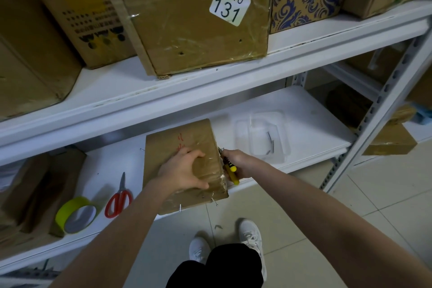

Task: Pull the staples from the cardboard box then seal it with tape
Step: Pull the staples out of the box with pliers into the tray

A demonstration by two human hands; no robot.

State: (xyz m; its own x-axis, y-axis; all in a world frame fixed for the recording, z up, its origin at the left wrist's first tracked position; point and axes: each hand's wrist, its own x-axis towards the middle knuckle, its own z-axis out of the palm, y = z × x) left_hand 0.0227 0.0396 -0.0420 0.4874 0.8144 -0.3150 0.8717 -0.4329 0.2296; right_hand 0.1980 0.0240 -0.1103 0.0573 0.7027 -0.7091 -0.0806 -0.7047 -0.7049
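Cardboard box (177,140) under left fingers (196,154), yellow tool (232,172) at right edge

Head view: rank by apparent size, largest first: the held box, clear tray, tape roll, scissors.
1. held box: clearly largest.
2. clear tray.
3. tape roll and scissors: they look about alike, the scissors longer and the roll wider, so these two are not ranked.
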